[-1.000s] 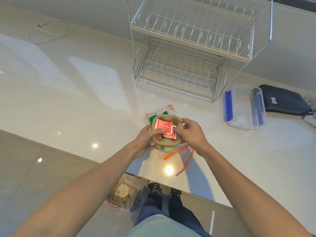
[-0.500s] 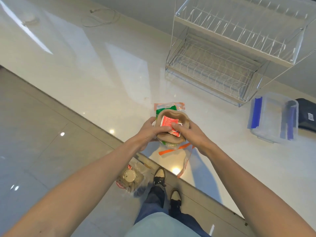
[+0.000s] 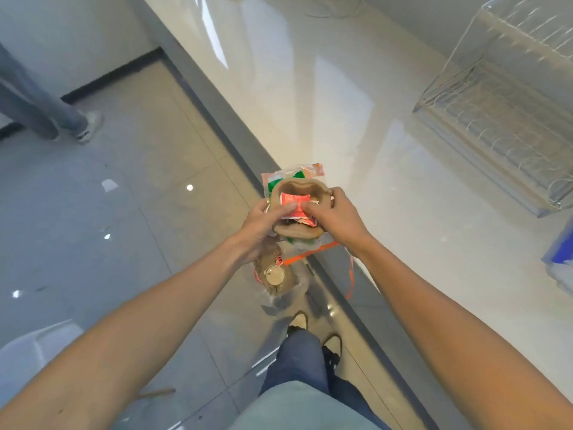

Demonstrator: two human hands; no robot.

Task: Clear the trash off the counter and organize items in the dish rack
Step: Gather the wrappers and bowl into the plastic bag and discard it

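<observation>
Both hands hold one bundle of trash over the counter's front edge. It is a crushed brown paper bowl (image 3: pixel 297 232) with red sauce packets (image 3: pixel 294 203) on top and clear plastic wrappers with green and orange print (image 3: pixel 290 175) underneath. My left hand (image 3: pixel 263 225) grips its left side, thumb pressing on the packets. My right hand (image 3: pixel 336 217) grips the right side, thumb also on the packets. An orange-edged plastic strip (image 3: pixel 313 252) hangs below. The wire dish rack (image 3: pixel 508 119) stands at the right on the white counter (image 3: pixel 356 97), blurred.
On the grey tile floor just below the bundle sits a clear trash bag (image 3: pixel 276 277) holding brown cups. A plastic container with blue clips (image 3: pixel 561 252) shows at the right edge. My shoes (image 3: pixel 313 330) stand by the counter front. Another person's legs (image 3: pixel 46 107) are far left.
The view has swung left, toward the floor. The bundle, held in both hands, has moved from above the counter to over its front edge, closer to the floor bag.
</observation>
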